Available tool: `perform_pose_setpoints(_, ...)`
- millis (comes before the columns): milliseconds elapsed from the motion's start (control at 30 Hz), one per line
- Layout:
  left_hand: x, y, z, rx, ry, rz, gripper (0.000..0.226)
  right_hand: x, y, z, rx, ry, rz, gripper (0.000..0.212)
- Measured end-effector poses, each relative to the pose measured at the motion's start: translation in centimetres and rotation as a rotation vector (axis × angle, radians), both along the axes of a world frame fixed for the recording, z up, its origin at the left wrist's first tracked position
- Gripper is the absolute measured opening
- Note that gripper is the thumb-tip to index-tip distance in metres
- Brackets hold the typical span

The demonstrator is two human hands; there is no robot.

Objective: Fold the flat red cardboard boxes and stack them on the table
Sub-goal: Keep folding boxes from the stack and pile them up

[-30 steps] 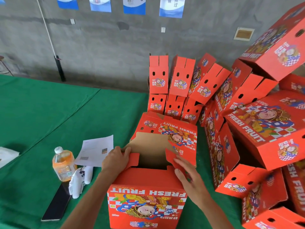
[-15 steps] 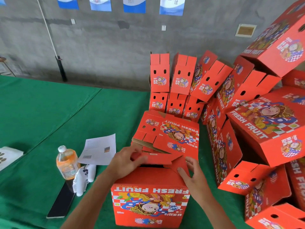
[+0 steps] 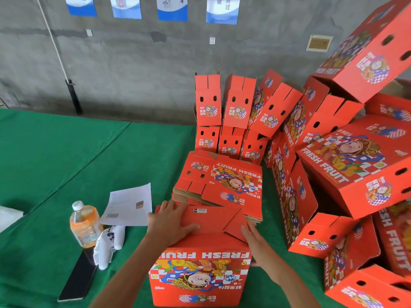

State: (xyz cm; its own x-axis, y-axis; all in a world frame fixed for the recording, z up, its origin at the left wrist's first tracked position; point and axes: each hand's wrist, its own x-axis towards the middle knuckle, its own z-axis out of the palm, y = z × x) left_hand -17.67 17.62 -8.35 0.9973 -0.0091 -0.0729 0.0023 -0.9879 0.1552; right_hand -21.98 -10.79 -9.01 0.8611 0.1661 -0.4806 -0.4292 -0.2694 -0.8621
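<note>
A red "FRESH FRUIT" box point(image 3: 200, 270) stands upright at the near edge of the green table point(image 3: 66, 163), its top flaps folded flat. The person's left hand point(image 3: 171, 225) lies on the left side of the top, fingers spread and straight, pressing the flaps down. The right hand point(image 3: 255, 238) rests at the box's right top edge with straight fingers held together against the diagonal flap.

Just behind the box, touching its far side, lies a stack of flat boxes point(image 3: 222, 185), printed side up. Beyond that, against the grey wall point(image 3: 133, 63), folded boxes stand in two tiers point(image 3: 229, 116), the right ones leaning. A loose heap of folded boxes point(image 3: 360, 165) fills the right side, tilted at various angles.

Left of the held box stand an orange drink bottle point(image 3: 84, 223) with a white cap, a printed sheet of paper point(image 3: 130, 205) and white gloves point(image 3: 109, 245) just beside the bottle. A dark phone point(image 3: 77, 278) lies flat near the table's front edge. Blue-and-white posters point(image 3: 172, 7) hang along the top of the wall.
</note>
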Motion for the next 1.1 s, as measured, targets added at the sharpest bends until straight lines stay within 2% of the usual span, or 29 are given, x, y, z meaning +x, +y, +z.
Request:
perform_pose_setpoints(100, -0.3, 0.7, -0.1, -0.048, -0.03, -0.019, 0.098, -0.1, -0.6, -1.6, 0.152, 0.288, -0.136, 0.078)
perform_pose_setpoints(200, -0.3, 0.2, -0.1, -0.022, -0.069, 0.033, 0.093, -0.4, -0.7, -3.7, 0.058, 0.486, -0.108, 0.083)
perform_pose_setpoints(300, -0.5, -0.2, 0.0, -0.029, -0.062, 0.084, 0.101, -0.3, -0.5, -6.2, -0.121, 0.565, -0.031, 0.069)
perform_pose_setpoints(433, -0.6, -0.4, 0.4, -0.073, -0.087, 0.133, 0.101, 0.7, -0.6, -6.9, -0.127, 0.594, -0.014, 0.065)
perform_pose_setpoints(567, -0.9, -0.7, 1.0, -0.092, -0.143, 0.209, 0.083, 0.7, -0.6, -6.8, -0.094, 0.498, -0.068, 0.067)
perform_pose_setpoints(667, -1.3, -0.8, 2.1, -0.108, -0.25, 0.27, 0.071, 0.9, -0.1, -6.5, -0.048, 0.449, -0.032, 0.063)
perform_pose_setpoints(933, -2.2, -0.3, 7.4, -0.228, -0.676, 0.333, 0.035, 0.8, 3.1, -3.5, 0.327, 0.338, -0.016, 0.065)
perform_pose_setpoints(1033, -2.3, 0.6, 8.9, -0.26, -0.782, 0.341, 0.027, 1.5, 3.8, -0.8, 0.376, 0.191, -0.087, 0.067)
perform_pose_setpoints(1100, -1.9, 1.2, 9.6, -0.308, -0.797, 0.348, 0.028, 2.0, 3.8, 1.8, 0.408, 0.026, -0.092, 0.061)
